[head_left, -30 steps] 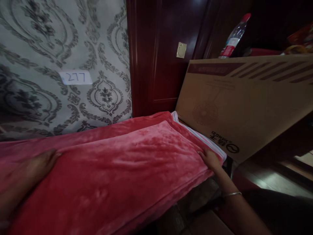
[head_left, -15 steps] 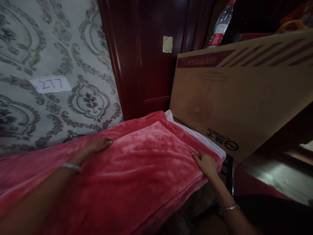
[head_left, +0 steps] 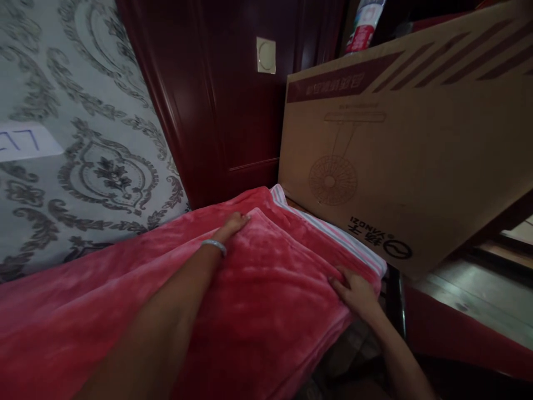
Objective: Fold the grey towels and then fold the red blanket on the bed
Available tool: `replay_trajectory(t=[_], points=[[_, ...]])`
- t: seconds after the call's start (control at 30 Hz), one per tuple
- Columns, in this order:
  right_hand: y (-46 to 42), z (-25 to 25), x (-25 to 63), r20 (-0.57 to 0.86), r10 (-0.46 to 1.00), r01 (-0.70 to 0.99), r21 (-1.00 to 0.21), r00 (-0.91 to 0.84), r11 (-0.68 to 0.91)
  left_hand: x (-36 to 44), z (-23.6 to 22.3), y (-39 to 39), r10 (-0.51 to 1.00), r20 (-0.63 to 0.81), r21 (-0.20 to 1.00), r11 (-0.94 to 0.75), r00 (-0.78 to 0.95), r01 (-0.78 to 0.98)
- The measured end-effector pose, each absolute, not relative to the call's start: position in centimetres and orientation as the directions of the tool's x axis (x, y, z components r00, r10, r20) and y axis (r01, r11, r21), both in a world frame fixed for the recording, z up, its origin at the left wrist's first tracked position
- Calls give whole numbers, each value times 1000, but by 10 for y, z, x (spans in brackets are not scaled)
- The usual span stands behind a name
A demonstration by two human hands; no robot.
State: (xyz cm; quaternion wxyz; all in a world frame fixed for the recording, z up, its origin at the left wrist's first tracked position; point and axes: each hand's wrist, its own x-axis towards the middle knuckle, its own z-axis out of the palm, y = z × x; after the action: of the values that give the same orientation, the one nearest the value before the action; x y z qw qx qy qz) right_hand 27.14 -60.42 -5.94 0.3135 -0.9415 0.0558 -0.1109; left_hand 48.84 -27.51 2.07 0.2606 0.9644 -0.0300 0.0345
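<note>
A red plush blanket lies spread with one layer folded over another. My left hand is closed on the folded layer's edge, close to its far corner; a bracelet circles that wrist. Farther right, my right hand pinches the same layer's edge between thumb and fingers. Beneath the blanket's far right side shows a striped pink, white and grey cloth.
A large cardboard box stands right behind the blanket, with a plastic bottle on top. Behind are a dark red wood panel with a switch, and patterned wallpaper bearing a paper label.
My left hand has moved right and away along the folded edge to near its corner. My right hand keeps its place on the blanket. The view has swung a little to the right.
</note>
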Motion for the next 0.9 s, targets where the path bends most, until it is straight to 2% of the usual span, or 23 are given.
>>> replay_trajectory(t=[0.13, 0.23, 0.37, 0.43, 0.53, 0.63, 0.77, 0.9], points=[[-603, -43, 267, 204, -136, 47, -699, 970, -713, 491, 20, -288, -18, 35, 438, -898, 999, -32], [-605, -18, 269, 294, -148, 129, -744, 944, -655, 492, 37, -299, 3, 143, 388, -920, 990, -53], [-625, 6, 289, 433, -339, 131, -755, 835, -642, 510, 76, -328, -39, 394, 297, -940, 918, -167], [-638, 3, 305, 440, -445, 97, -787, 780, -609, 525, 90, -346, -40, 439, 284, -942, 898, -180], [-648, -22, 325, 351, -539, -34, -814, 766, -579, 545, 85, -367, -47, 371, 281, -946, 927, -160], [-648, -49, 333, 271, -573, -203, -751, 774, -629, 558, 50, -374, -44, 227, 281, -954, 973, -108], [-648, -61, 330, 270, -577, -217, -740, 771, -637, 568, 5, -369, -28, 169, 287, -955, 985, -76], [-651, -58, 329, 255, -595, -217, -765, 762, -606, 574, -3, -366, -26, 157, 333, -940, 987, -77]])
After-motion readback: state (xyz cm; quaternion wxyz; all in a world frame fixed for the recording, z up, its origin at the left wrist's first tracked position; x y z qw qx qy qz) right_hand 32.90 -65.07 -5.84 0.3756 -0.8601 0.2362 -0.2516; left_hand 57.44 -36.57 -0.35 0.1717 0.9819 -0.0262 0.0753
